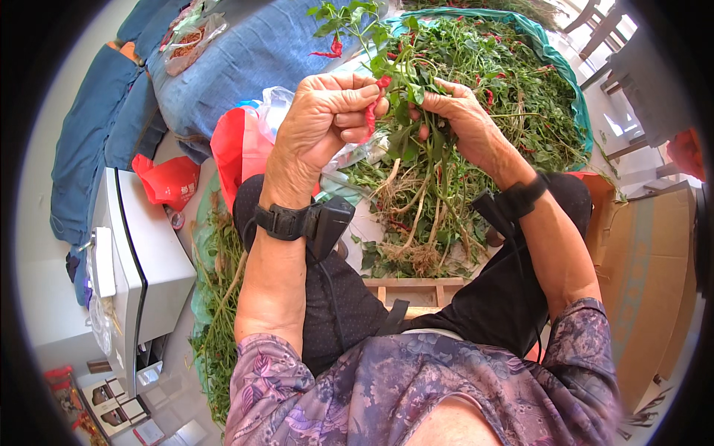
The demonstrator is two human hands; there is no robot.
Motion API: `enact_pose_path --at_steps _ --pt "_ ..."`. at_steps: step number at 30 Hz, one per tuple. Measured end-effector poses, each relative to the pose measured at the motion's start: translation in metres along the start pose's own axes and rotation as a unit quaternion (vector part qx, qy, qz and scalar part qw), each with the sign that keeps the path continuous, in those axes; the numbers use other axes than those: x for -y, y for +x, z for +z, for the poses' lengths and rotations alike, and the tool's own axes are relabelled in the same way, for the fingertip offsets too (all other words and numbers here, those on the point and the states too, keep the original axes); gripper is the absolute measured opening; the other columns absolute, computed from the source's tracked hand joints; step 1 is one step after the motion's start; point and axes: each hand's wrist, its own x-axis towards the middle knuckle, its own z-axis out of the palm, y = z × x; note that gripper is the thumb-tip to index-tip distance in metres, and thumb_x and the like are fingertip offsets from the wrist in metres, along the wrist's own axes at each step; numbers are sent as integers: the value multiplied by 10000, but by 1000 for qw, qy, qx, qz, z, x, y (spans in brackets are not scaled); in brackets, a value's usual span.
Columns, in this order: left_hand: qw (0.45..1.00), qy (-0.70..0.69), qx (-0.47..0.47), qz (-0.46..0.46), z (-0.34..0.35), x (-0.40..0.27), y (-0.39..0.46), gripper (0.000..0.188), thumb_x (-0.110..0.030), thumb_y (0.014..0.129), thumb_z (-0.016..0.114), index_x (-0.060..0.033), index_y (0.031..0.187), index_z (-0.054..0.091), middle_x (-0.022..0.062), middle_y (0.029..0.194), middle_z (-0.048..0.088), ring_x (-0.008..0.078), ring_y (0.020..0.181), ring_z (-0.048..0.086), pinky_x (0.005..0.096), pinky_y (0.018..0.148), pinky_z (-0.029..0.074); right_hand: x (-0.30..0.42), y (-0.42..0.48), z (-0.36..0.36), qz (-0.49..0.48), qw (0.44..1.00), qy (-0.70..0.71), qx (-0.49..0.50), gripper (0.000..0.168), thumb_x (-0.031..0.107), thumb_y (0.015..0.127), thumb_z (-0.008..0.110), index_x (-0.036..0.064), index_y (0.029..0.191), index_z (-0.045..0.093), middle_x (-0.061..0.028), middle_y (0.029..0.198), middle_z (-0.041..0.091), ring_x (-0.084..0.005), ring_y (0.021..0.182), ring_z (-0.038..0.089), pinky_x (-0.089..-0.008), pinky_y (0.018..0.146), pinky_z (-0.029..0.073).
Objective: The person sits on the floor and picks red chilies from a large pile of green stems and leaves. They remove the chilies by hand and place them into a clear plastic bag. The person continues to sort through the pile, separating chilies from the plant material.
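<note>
Between the thumb and fingers of my left hand (312, 114) is a wrinkled red chili pepper (370, 118); whether it is still joined to a stem cannot be told. Beside it, my right hand (468, 114) grips a bunch of uprooted chili plants (438, 156) by their green stems. Pale roots (413, 253) hang below that hand, towards my knees. Another red chili (336, 48) dangles from a leafy branch beyond my left hand. Past both hands lies a large heap of chili plants (479, 61) with red fruit, on a teal sheet (583, 111).
A red bag (237, 148) stands by my left knee, with a smaller red bag (167, 184) and a white cabinet (159, 209) farther left. More plants (217, 340) lie beside my left leg. Cardboard (641, 262) stands at right. A blue-covered sofa (228, 67) is at upper left.
</note>
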Motion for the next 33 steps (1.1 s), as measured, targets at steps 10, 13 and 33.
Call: enact_pose_path --at_steps 10,13,33 --pt "984 138 -88 76 12 -8 -8 277 -76 866 578 60 1104 541 19 697 553 -3 461 386 139 380 294 7 -1 8 24 999 -45 -18 113 129 862 602 43 935 603 -16 742 607 -71 520 526 -186 464 436" --pt "967 211 -98 109 7 -5 -8 251 -92 861 600 58 1059 570 -1 667 535 4 466 406 145 384 302 8 -2 9 25 996 -78 -21 115 140 867 594 37 917 596 -18 720 598 -68 511 517 -180 455 412" --pt "666 614 -161 392 -4 9 -5 127 -34 781 647 5 902 639 78 731 615 189 588 540 295 533 427 13 -13 -2 -2 989 -144 -13 167 206 871 599 40 860 610 14 635 537 -12 491 441 -161 384 338"
